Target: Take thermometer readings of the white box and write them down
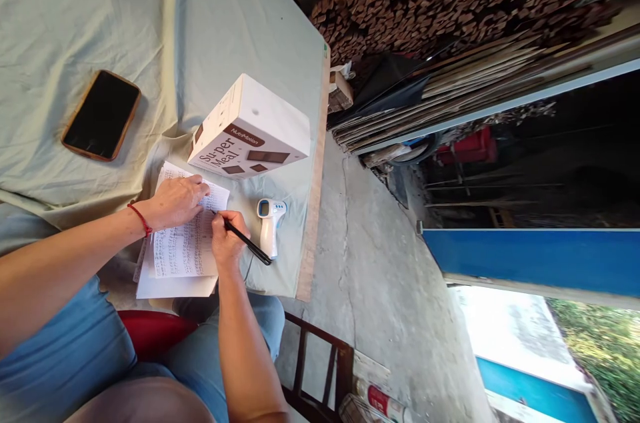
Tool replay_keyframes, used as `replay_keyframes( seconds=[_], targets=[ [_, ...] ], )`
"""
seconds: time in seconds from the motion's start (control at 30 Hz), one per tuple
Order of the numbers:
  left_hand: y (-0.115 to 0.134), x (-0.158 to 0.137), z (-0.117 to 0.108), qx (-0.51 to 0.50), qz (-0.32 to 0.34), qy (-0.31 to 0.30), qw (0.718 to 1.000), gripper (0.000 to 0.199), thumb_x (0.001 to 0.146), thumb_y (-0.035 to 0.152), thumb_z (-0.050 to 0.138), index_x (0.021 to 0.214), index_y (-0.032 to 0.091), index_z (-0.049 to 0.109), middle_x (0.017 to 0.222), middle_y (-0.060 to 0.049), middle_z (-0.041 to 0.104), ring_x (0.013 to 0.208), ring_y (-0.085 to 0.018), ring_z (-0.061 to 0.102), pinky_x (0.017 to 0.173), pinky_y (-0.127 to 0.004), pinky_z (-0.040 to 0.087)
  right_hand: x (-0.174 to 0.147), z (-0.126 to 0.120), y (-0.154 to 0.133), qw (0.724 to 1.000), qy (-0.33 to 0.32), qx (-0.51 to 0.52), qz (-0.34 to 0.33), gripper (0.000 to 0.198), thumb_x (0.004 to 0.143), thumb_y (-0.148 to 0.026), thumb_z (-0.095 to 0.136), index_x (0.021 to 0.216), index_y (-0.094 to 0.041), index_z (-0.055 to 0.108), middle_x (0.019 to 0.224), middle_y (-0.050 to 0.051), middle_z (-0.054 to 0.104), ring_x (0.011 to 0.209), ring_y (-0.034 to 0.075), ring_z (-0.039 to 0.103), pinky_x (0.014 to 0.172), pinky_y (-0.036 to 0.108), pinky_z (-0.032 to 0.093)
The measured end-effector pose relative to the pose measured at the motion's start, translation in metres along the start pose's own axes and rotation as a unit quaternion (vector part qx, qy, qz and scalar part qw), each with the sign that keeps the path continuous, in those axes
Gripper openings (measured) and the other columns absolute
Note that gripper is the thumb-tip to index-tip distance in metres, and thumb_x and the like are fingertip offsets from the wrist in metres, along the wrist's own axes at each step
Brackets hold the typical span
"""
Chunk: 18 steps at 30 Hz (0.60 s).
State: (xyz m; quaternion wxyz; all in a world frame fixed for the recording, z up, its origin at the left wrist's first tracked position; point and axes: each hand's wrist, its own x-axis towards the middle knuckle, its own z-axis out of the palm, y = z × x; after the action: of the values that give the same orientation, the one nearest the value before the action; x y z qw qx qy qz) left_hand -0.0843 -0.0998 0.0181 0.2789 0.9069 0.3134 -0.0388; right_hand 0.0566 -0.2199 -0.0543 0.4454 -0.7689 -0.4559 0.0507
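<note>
On the draped table (250, 10), the right hand (229, 238) pinches 1 black pen (253, 246) over the written sheet (183, 253), best kept steady by the left hand (176, 202) resting flat, gripping nothing.

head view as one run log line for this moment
left hand: on written-on white paper sheets | right hand: holding slim black pen, tip at sheets | nearby: white-and-blue pistol-shaped thermometer, white cardboard box

Left hand (180, 202): bare, lies palm down, fingers extended forward. Left forearm (75, 260): bare, reaches in from the left edge. Right hand (229, 242): just beside, thumb and fingers pinch together. Right forearm (246, 343): bare, rises from the bottom edge.
</note>
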Motion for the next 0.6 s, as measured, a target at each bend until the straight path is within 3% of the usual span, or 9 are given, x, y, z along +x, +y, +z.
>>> replay_keyframes(
  seconds=[0.17, 0.47, 0.6],
  targets=[
    [0.0, 0.0, 0.0, 0.0, 0.002, 0.0, 1.0, 0.034, 0.1, 0.018, 0.052, 0.13, 0.012, 0.067, 0.13, -0.015, 0.068, 0.111, -0.031, 0.07, 0.083, -0.04, 0.053, 0.0, 0.0, -0.003, 1.0, 0.022, -0.004, 0.005, 0.024, 0.085, -0.042, 0.051, 0.075, -0.022, 0.062, 0.066, 0.001, 0.063, 0.06, 0.017, 0.057, 0.062, 0.03, 0.05],
    [-0.004, 0.002, 0.007, -0.009, 0.013, 0.024, 1.0, 0.033, 0.098, 0.02, 0.054, 0.127, 0.014, 0.068, 0.126, -0.014, 0.069, 0.108, -0.031, 0.07, 0.079, -0.039, 0.052, 0.001, 0.003, 0.004, 1.0, -0.007, -0.028, -0.001, 0.023, 0.088, -0.039, 0.05, 0.078, -0.022, 0.062, 0.068, 0.0, 0.063, 0.062, 0.017, 0.058, 0.063, 0.029, 0.051],
    [-0.011, 0.006, 0.008, -0.063, 0.016, 0.056, 0.996, 0.026, 0.092, 0.018, 0.058, 0.116, 0.015, 0.068, 0.116, -0.011, 0.071, 0.098, -0.026, 0.07, 0.077, -0.036, 0.05, -0.003, -0.001, 0.001, 0.997, 0.064, -0.03, -0.02, 0.029, 0.093, -0.045, 0.05, 0.08, -0.022, 0.061, 0.07, 0.001, 0.064, 0.064, 0.017, 0.061, 0.065, 0.03, 0.052]
  ],
)
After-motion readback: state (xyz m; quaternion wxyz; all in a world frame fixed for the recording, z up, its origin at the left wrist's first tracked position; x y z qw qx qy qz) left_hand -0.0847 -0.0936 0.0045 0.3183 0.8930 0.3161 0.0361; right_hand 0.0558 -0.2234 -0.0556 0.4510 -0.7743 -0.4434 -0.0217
